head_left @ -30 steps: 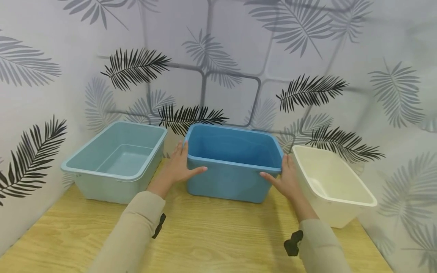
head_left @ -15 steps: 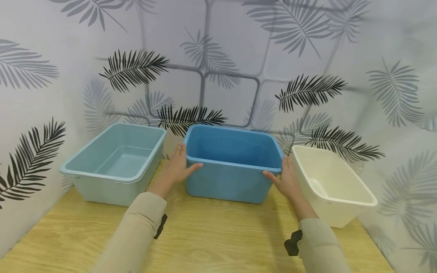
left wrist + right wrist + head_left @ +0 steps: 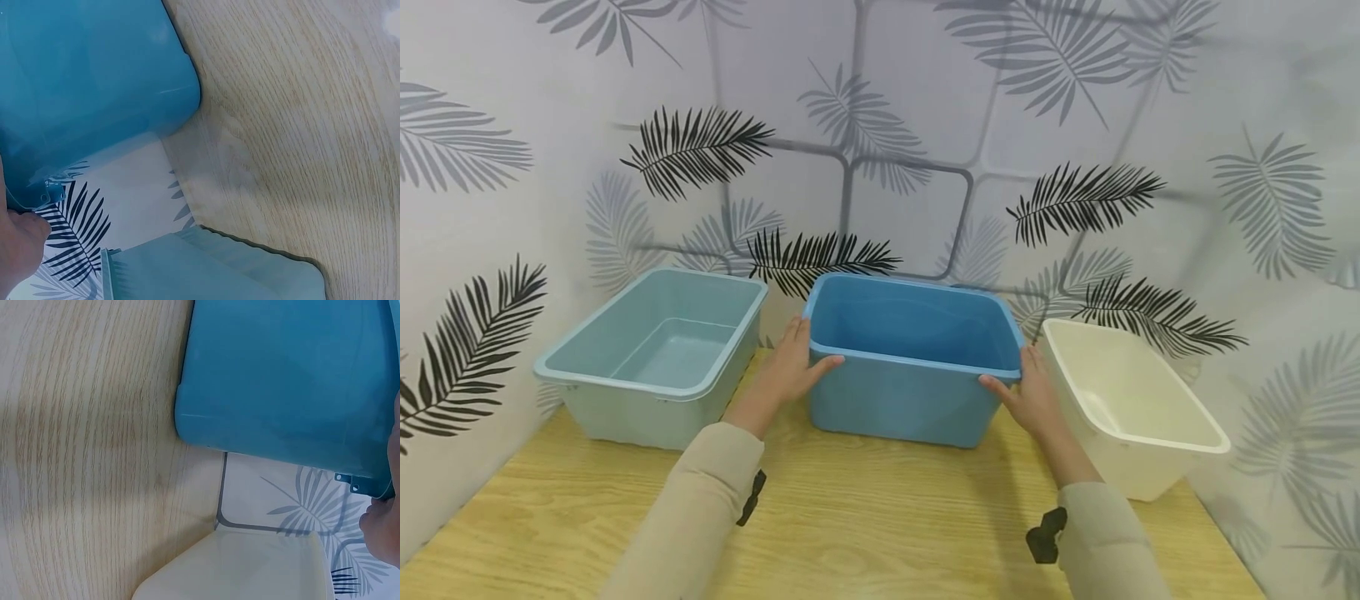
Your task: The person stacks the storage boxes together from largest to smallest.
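A blue rectangular plastic bin (image 3: 895,400) stands on the table in the middle of the head view, its open top facing up. My left hand (image 3: 786,367) holds its left end near the front corner, thumb across the front wall and fingers along the side at the rim. At the opposite end my right hand (image 3: 1030,392) grips the rim the same way, thumb on the front. In the wrist views, the left hand (image 3: 22,247) and right hand (image 3: 384,525) meet the bin just below its rim; most of the fingers are out of frame or hidden.
A pale blue-green bin (image 3: 640,408) stands left of the blue one, and a cream bin (image 3: 1120,458) stands close by my right forearm. All are on a wood-grain table (image 3: 865,525). A leaf-patterned wall covering (image 3: 917,100) rises behind them.
My left hand has slid slightly down and left along the bin's corner, and my right thumb has shifted slightly right. The bins stay in place.
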Action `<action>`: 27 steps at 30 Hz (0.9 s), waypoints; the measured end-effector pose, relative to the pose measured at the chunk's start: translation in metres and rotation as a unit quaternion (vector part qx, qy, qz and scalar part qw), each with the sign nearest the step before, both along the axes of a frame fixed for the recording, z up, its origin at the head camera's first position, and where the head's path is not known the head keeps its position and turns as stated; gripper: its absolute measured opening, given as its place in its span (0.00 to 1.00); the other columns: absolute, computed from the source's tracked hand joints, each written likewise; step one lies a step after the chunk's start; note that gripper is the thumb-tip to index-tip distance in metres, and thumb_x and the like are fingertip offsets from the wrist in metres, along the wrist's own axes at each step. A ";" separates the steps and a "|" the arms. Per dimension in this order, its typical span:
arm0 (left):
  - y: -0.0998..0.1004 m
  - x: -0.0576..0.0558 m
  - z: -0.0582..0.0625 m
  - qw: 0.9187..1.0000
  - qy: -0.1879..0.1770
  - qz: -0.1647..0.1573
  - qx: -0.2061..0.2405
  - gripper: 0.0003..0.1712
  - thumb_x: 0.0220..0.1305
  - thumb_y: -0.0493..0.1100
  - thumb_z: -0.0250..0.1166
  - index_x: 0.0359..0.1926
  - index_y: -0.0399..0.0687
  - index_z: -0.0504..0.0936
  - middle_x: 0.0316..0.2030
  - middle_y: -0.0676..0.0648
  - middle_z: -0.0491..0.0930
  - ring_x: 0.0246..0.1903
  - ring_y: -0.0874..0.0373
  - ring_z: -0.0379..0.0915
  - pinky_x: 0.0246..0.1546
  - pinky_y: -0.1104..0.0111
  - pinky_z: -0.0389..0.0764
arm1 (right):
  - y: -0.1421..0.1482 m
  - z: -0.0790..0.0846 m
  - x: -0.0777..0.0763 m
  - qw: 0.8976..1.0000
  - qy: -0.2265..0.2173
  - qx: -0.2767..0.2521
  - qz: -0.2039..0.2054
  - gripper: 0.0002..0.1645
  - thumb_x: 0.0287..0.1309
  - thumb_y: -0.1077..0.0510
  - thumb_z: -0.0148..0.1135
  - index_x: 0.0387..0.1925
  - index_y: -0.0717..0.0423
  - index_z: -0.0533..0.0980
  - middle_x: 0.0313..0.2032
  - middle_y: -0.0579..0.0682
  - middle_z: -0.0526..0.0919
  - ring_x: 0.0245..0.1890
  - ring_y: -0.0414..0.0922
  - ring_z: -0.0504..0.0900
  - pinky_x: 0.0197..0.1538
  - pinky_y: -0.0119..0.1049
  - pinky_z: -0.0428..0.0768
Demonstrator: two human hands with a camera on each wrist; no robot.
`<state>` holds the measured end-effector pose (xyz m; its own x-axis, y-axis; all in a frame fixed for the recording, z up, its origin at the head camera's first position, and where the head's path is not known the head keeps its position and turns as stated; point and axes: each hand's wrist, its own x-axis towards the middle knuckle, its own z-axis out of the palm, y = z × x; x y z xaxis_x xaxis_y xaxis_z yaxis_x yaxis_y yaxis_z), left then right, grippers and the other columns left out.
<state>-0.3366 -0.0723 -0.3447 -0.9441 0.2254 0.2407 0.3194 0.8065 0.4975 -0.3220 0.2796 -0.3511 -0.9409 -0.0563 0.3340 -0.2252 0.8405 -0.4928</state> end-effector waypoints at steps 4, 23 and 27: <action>-0.002 0.002 0.001 1.000 -0.001 -0.001 -0.001 0.52 0.64 0.62 0.52 0.69 0.26 0.41 0.70 0.29 0.39 0.71 0.38 0.38 0.68 0.48 0.52 | -0.001 0.001 0.002 1.000 0.000 -0.002 0.001 0.53 0.58 0.44 0.59 0.68 0.73 0.44 0.69 0.72 0.45 0.69 0.66 0.47 0.68 0.59 0.52; -0.007 0.015 0.001 1.000 0.013 -0.004 -0.002 0.52 0.64 0.62 0.53 0.68 0.25 0.43 0.70 0.28 0.41 0.70 0.37 0.39 0.68 0.48 0.51 | -0.006 0.001 0.017 1.000 0.017 0.007 -0.001 0.51 0.57 0.44 0.60 0.68 0.70 0.49 0.68 0.71 0.49 0.67 0.67 0.52 0.66 0.61 0.56; -0.009 0.018 -0.001 1.000 0.022 -0.005 -0.008 0.52 0.63 0.61 0.54 0.68 0.24 0.44 0.69 0.28 0.43 0.70 0.37 0.38 0.69 0.49 0.50 | -0.007 0.000 0.020 1.000 0.023 0.009 0.005 0.50 0.57 0.44 0.61 0.68 0.70 0.50 0.67 0.71 0.50 0.67 0.66 0.53 0.66 0.61 0.56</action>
<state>-0.3187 -0.0813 -0.3456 -0.9302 0.2400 0.2775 0.3493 0.8110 0.4693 -0.3022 0.2730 -0.3512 -0.9239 -0.0716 0.3760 -0.2556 0.8466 -0.4668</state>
